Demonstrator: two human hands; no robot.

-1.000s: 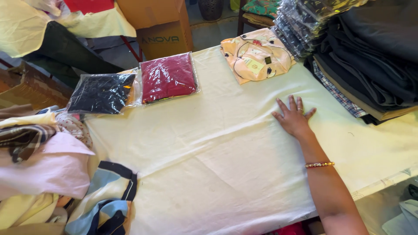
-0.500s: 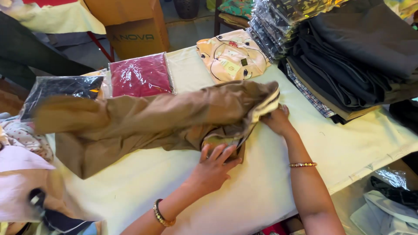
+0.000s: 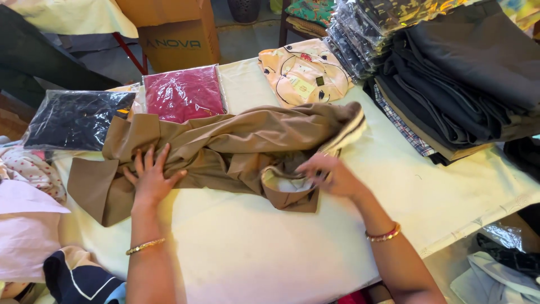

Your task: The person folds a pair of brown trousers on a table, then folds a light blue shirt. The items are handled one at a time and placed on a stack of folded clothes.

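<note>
The table (image 3: 315,247) has a pale cloth over it. The brown trousers (image 3: 225,155) lie crumpled across its middle. The left hand (image 3: 149,180) lies flat and open on the legs. The right hand (image 3: 329,175) pinches the waistband. A hard tug could bunch them more or bump the red packet (image 3: 183,93).

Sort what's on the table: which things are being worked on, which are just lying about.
In hand: brown trousers, left hand flat on them, right hand at the waistband.
Lying about: maroon packet, dark packet, peach garment, folded dark stack.
</note>
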